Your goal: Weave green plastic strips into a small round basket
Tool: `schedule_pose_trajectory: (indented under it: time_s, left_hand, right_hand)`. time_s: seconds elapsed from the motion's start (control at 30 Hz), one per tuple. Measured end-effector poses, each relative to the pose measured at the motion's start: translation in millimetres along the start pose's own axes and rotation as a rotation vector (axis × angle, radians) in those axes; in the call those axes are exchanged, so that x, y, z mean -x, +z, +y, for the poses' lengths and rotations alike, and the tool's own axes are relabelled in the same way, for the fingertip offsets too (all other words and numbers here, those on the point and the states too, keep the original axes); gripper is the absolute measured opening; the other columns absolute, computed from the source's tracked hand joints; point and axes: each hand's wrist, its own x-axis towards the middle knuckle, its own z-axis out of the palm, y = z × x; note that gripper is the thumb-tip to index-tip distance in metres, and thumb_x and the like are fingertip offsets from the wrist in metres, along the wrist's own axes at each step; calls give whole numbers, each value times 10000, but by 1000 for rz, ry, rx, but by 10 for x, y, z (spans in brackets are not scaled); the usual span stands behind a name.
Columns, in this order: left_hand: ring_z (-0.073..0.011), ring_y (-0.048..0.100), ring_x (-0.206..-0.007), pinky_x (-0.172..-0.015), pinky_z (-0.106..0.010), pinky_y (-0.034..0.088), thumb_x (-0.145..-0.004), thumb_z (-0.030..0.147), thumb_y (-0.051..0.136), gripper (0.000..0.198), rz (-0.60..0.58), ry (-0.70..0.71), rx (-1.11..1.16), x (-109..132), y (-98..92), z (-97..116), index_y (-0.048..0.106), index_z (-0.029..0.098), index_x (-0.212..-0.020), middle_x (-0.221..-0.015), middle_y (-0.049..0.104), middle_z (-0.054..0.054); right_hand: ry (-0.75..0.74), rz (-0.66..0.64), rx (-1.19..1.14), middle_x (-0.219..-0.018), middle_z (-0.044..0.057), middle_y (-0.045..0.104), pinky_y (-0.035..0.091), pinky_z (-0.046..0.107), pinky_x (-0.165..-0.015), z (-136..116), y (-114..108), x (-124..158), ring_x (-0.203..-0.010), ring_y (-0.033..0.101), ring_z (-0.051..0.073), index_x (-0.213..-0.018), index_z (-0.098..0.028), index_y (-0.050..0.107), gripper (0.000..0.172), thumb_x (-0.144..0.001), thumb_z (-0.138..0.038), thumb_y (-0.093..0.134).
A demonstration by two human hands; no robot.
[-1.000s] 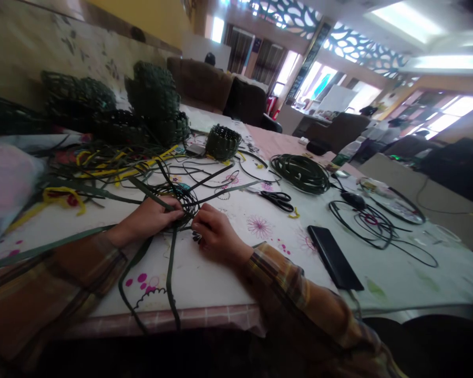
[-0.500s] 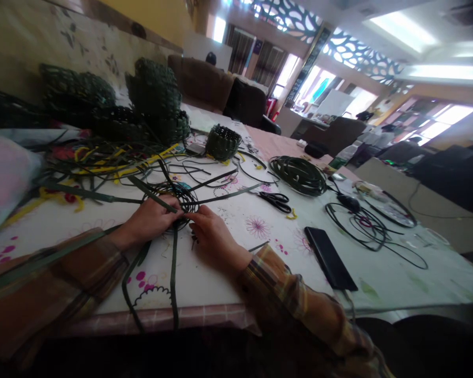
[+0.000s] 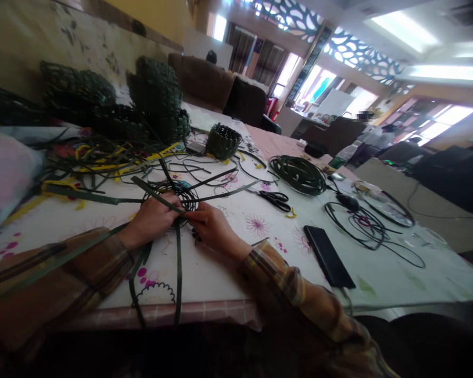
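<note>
A round woven piece (image 3: 189, 198) of dark green strips lies on the table, with long loose strips radiating from it. My left hand (image 3: 153, 219) is closed on its near left edge, fingers bent over the weave. Close beside it, my right hand (image 3: 215, 230) pinches a dark green strip (image 3: 168, 203) at the piece's near edge; the strip slants up to the left over my left hand. Another strip (image 3: 178, 273) hangs toward the table's front edge. My fingertips partly hide the spot where the strips cross.
Black-handled scissors (image 3: 275, 199) and a strip coil (image 3: 298, 175) lie to the right, with a black phone (image 3: 329, 257) nearer me. A small woven basket (image 3: 223, 142) stands behind. Larger baskets (image 3: 155, 97) and tangled green and yellow strips (image 3: 114, 160) are at back left.
My hands stay at the woven piece with small finger shifts. My left forearm and the strips hanging at the front have moved slightly right.
</note>
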Motion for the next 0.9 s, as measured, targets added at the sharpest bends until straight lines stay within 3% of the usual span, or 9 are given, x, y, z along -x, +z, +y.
schedule_pose_trajectory:
  time_s: [0.27,0.6,0.77,0.9]
  left_hand:
    - [-207,560,-773,-700,-338,400,-782,330,541,199,7,3,15,-16,-25,25,640,196,-673,-765,633,-37]
    - [-209,597,-733,-661,-325,443,-789,337,549,194,49,-161,45,-10,-18,28,617,195,-675,-724,664,-39]
    - [-219,607,-844,-797,-343,449,-771,313,575,163,-43,19,38,-48,-76,10,696,205,-783,-853,677,-37]
    - [-222,592,-870,-828,-340,443,-768,283,551,151,-14,98,8,-24,-105,46,666,204,-826,-876,645,-40]
  right_hand:
    - [29,22,-12,-742,-17,486,355,235,-659,3,12,-16,-717,483,106,-954,-226,780,175,-892,-126,652]
    - [11,24,50,-756,-6,515,351,237,-651,-23,16,-30,-716,498,115,-930,-212,779,126,-891,-170,667]
    - [60,30,-2,-739,-5,528,362,236,-661,-21,30,0,-723,517,117,-965,-191,781,146,-896,-154,658]
    - [65,43,-10,-755,-8,553,365,233,-668,-12,40,14,-731,520,114,-970,-218,777,167,-896,-140,649]
